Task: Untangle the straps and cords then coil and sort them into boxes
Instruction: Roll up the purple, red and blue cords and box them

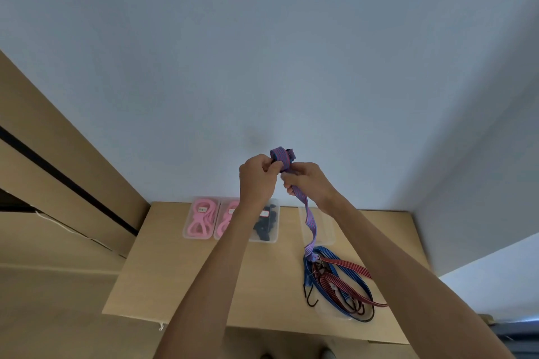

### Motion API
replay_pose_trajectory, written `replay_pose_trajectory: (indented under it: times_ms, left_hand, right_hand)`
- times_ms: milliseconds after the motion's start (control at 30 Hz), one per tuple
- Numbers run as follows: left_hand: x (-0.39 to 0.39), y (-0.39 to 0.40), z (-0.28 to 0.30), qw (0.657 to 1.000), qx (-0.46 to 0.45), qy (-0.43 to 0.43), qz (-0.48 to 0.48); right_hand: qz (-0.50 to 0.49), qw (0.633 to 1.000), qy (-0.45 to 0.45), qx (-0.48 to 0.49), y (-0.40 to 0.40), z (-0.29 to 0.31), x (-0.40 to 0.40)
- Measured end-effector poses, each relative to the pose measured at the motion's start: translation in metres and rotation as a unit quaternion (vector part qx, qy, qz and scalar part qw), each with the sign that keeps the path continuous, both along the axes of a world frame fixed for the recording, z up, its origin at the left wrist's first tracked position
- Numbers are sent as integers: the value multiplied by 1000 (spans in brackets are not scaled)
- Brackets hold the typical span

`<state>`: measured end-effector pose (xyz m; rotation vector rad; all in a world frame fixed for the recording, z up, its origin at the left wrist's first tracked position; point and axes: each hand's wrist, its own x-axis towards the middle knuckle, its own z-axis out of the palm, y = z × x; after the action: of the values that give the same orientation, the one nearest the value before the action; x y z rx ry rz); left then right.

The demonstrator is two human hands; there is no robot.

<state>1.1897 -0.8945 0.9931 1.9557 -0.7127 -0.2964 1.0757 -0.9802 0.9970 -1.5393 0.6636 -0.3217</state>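
Forearms rise from the bottom edge of the frame toward the centre, where both hands meet, held up well above the table [180,285]. Nearest on that pale wooden table, at lower right, lies a tangled pile of cords [339,283]: blue striped elastic and dark red striped elastic looped over each other, with black hooks [311,297] poking out at the pile's left edge. From the top of this pile a purple strap [309,220] with fine red stripes climbs up to the hands. Farther back along the table's far edge sit clear plastic boxes: an empty-looking clear box [328,230] behind the hanging strap, and left of it a row of three touching boxes, two holding pink coiled cords [201,217] and one holding black cords [267,224], partly hidden by the left forearm. Up in the centre, the right hand [307,185] curls its fingers round the strap just below the coil, while the left hand [258,179] pinches a small wound coil of the same strap [282,158] between thumb and fingers; both grips are closed tight on it. Behind everything stands a plain grey-white wall, with tan panelling at the left.
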Motion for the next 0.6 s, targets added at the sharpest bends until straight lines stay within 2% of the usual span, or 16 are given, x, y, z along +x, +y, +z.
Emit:
replay_pose_trajectory:
  times_ms: [133, 267, 333, 400, 467, 500, 600]
  left_hand:
    - [3, 5, -6, 996, 72, -56, 7]
    - [5, 8, -16, 987, 131, -90, -16]
    - [5, 10, -16, 981, 155, -108, -40]
    - [6, 12, -16, 972, 171, -121, -101]
    - [9, 15, -12, 959, 179, -134, -175]
    - [13, 16, -9, 954, 177, -137, -197]
    - [25, 18, 3, 950, 173, -122, -228]
  right_hand:
    - [21, 984, 128, -124, -1, -5, 0]
    - [52, 949, 146, -274, 0, -10, -1]
    - [76, 920, 160, -350, -2, -11, 1]
    - [102, 892, 155, -411, -8, -10, 4]
    - [117, 880, 127, -443, -13, -8, 4]
    - [112, 883, 109, -443, -15, -6, 3]
    - [45, 930, 46, -363, -15, 2, -4]
